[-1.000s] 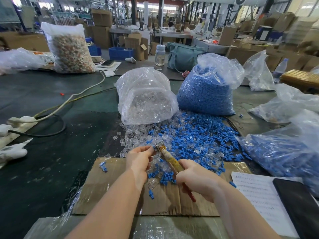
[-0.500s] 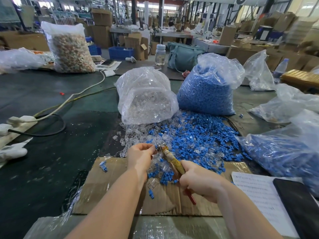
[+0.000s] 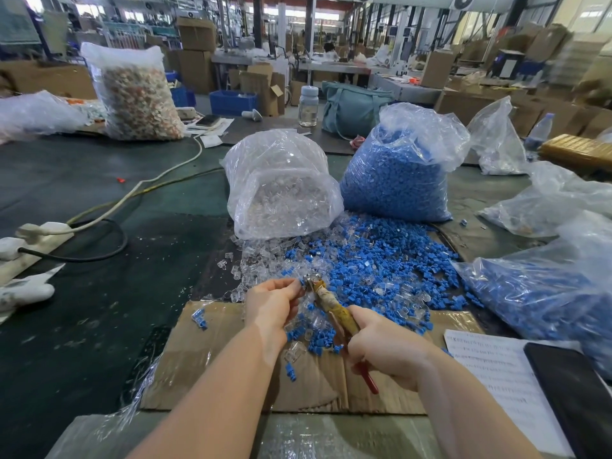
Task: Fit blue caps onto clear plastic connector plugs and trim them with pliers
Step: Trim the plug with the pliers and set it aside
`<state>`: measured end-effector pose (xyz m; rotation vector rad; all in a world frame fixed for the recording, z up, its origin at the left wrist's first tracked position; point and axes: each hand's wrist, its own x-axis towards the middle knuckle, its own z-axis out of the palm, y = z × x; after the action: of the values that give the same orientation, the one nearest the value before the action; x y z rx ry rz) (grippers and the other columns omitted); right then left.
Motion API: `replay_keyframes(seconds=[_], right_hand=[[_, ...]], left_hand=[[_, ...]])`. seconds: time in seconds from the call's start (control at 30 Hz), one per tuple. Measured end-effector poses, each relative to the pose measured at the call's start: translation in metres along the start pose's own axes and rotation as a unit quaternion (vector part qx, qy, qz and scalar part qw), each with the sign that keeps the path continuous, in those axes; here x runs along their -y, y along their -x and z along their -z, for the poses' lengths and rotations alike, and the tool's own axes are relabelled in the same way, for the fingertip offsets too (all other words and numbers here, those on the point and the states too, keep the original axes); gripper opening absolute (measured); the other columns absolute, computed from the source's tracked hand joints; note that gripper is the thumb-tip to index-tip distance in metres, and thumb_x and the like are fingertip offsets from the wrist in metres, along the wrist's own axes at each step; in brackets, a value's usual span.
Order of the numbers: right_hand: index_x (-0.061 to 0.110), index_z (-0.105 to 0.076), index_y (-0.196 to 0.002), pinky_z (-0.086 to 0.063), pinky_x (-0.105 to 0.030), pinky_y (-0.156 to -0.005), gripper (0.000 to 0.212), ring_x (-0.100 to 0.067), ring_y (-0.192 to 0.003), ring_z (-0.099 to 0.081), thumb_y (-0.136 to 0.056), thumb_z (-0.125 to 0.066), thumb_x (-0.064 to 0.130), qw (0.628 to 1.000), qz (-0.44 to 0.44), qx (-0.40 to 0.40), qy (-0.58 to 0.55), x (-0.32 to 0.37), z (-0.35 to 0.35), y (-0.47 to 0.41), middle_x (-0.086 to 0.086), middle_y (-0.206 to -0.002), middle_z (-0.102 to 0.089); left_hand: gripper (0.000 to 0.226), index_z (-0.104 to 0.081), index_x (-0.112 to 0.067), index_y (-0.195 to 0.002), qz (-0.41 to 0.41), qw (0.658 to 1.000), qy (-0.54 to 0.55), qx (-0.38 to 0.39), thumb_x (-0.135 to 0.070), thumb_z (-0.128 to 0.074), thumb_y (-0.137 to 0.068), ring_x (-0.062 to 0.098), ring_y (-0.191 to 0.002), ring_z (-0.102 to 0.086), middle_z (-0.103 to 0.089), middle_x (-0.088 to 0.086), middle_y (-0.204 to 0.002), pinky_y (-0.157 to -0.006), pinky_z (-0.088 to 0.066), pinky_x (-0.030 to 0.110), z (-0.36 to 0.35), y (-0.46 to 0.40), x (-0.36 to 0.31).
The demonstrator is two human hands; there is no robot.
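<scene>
Since a second before, we had raised the pliers (image 3: 326,301), gripped in our right hand (image 3: 385,351), to the capped plug (image 3: 303,282) pinched in our left hand (image 3: 273,304) at eleven o'clock, so trimming looked under way.

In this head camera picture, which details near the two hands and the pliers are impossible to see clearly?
- Piece pinched by the left hand: head view, its fingers cover it; capped or not is unclear.
- Pliers tip: too small to tell whether it is biting anything.
- Pliers handles: mostly covered by the right hand; only a red end shows below.
- Black flat object at lower right: cut off by the frame edge.
- Printed sheet: text too small to read.
</scene>
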<state>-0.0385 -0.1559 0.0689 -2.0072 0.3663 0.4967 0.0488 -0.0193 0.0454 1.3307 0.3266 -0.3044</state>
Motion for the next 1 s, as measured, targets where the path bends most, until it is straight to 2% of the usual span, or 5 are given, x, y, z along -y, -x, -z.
replay_keyframes(seconds=[0.2, 0.5, 0.73, 0.87, 1.0], right_hand=[[0.008, -0.05, -0.104, -0.042, -0.036, -0.072, 0.035, -0.023, -0.079, -0.044, -0.074, -0.043, -0.009, 0.998, -0.011, 0.01, -0.061, -0.005, 0.003, 0.0, -0.009, -0.089, -0.043], [0.017, -0.038, -0.079, -0.029, -0.027, -0.057, 0.03, -0.016, -0.066, -0.034, -0.075, -0.038, -0.013, 1.0, 0.029, 0.002, 0.009, 0.002, 0.0, 0.008, -0.006, -0.078, -0.037], [0.019, -0.037, -0.081, -0.041, -0.035, -0.065, 0.02, -0.02, -0.071, -0.041, -0.089, -0.041, 0.001, 0.995, 0.042, -0.027, 0.089, 0.002, -0.008, 0.005, -0.005, -0.081, -0.042], [0.018, -0.038, -0.086, -0.044, -0.032, -0.062, 0.016, -0.019, -0.068, -0.044, -0.092, -0.041, 0.004, 0.989, 0.039, -0.039, 0.134, 0.001, -0.009, 0.005, -0.005, -0.081, -0.046], [0.019, -0.037, -0.087, -0.038, -0.026, -0.052, 0.018, -0.017, -0.063, -0.042, -0.091, -0.039, 0.001, 0.986, 0.036, -0.036, 0.161, 0.001, -0.009, 0.006, -0.005, -0.078, -0.046]], left_hand=[[0.005, -0.065, -0.005, -0.085, 0.008, 1.0, 0.018, 0.004, -0.001, -0.063, -0.083, 0.006, -0.05, -0.054, -0.064, 0.004, -0.069, -0.044, -0.046, 0.015, -0.002, 0.001, -0.002], [0.006, -0.065, -0.003, -0.09, -0.041, 0.998, -0.05, -0.005, -0.002, -0.062, -0.085, 0.01, -0.056, -0.053, -0.063, 0.009, -0.078, -0.045, -0.045, 0.015, -0.002, 0.001, -0.003], [0.005, -0.065, -0.002, -0.088, -0.034, 0.999, -0.035, -0.004, 0.001, -0.062, -0.084, 0.011, -0.058, -0.055, -0.063, 0.008, -0.075, -0.048, -0.048, 0.016, -0.002, 0.002, -0.002], [0.004, -0.064, -0.002, -0.086, -0.017, 0.999, -0.029, -0.006, 0.001, -0.062, -0.084, 0.012, -0.059, -0.056, -0.063, 0.008, -0.074, -0.052, -0.048, 0.019, 0.0, 0.002, 0.004], [0.004, -0.063, -0.004, -0.084, -0.002, 1.0, -0.024, -0.002, 0.0, -0.062, -0.084, 0.012, -0.058, -0.055, -0.062, 0.008, -0.073, -0.051, -0.048, 0.019, 0.001, 0.003, 0.009]])
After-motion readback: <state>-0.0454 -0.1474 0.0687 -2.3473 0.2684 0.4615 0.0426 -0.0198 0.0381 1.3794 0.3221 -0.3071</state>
